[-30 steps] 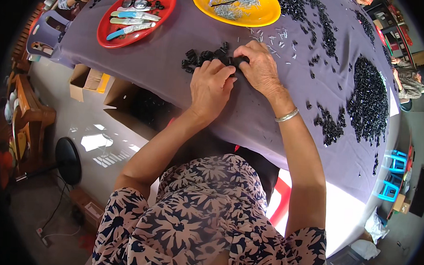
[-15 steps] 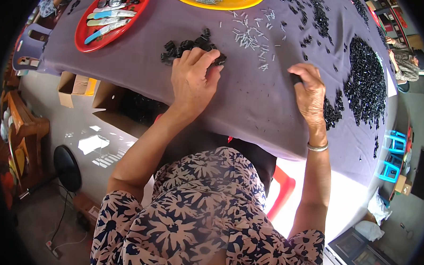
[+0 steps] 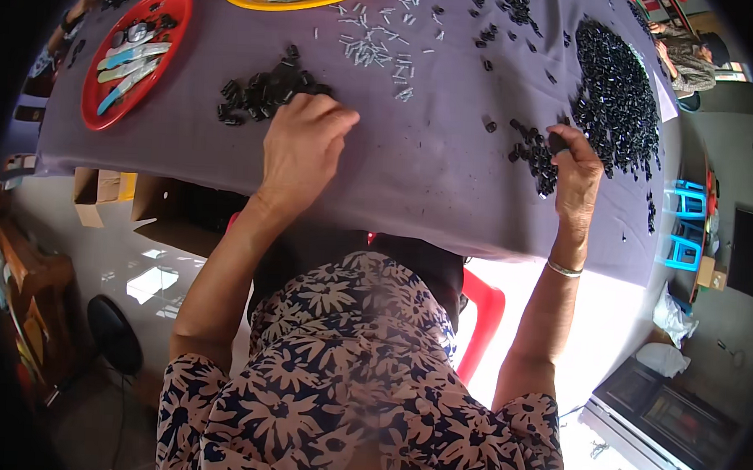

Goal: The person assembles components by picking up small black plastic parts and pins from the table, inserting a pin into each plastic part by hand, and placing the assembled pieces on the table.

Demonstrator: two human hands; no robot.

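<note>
Black pieces (image 3: 275,86), small & shiny, lie in a loose heap at upper L of centre on a cloth-covered desk (image 3: 447,167). More of them at R: a big pile (image 3: 618,98) in the upper R, w/ a smaller cluster (image 3: 531,155) just to its lower L. A person's left hand (image 3: 303,144) is at the heap's lower edge, palm down, fingers bent; can't tell if they grip anything, b/c the undersides are hidden. That spot prob. puts the heap in easy reach. The right hand (image 3: 579,174), beside the cluster, has thumb & fingers closed on what looks like a dark piece (image 3: 557,143); a tip pinch suits sth so small. Silver pins (image 3: 369,50) are strewn nr top centre, below a yellow plate (image 3: 298,6) w/ more inside, its rim likely there to stop them rolling off. A red plate (image 3: 168,54), upper L, holds knife-like tools (image 3: 125,74), apparently parked clear of both hands.
</note>
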